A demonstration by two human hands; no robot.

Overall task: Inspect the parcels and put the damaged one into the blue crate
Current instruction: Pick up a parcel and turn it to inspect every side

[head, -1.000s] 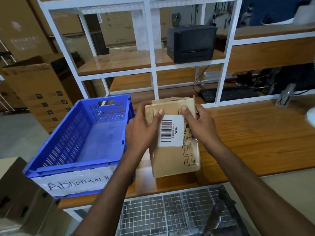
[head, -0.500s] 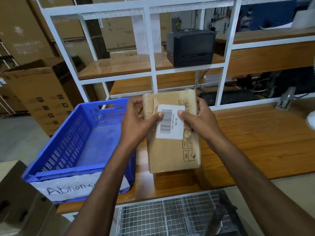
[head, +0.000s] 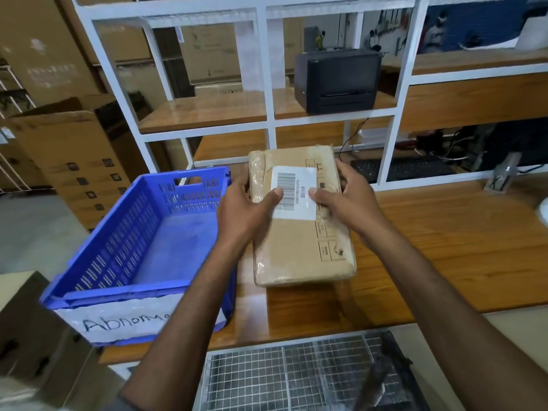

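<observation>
A brown parcel (head: pixel 296 247), wrapped in clear tape and bearing a white barcode label, is held up over the wooden bench (head: pixel 444 247). My left hand (head: pixel 246 215) grips its left edge with the thumb on the label. My right hand (head: pixel 347 203) grips its right edge, thumb on the label too. A torn spot shows near the parcel's lower right. The blue crate (head: pixel 139 241) sits just left of the parcel, nothing inside, with a white tag reading "Abnorma…" on its front.
A white shelf frame (head: pixel 267 84) rises behind the bench and carries a black printer (head: pixel 338 81). A keyboard (head: pixel 406 169) lies behind it. Cardboard boxes (head: pixel 68 161) stand at the left. A wire mesh cage (head: pixel 296 378) sits below the bench's front edge.
Both hands have lifted the parcel and tilted its top end up and away, and both thumbs have slid onto the label. The crate has not moved.
</observation>
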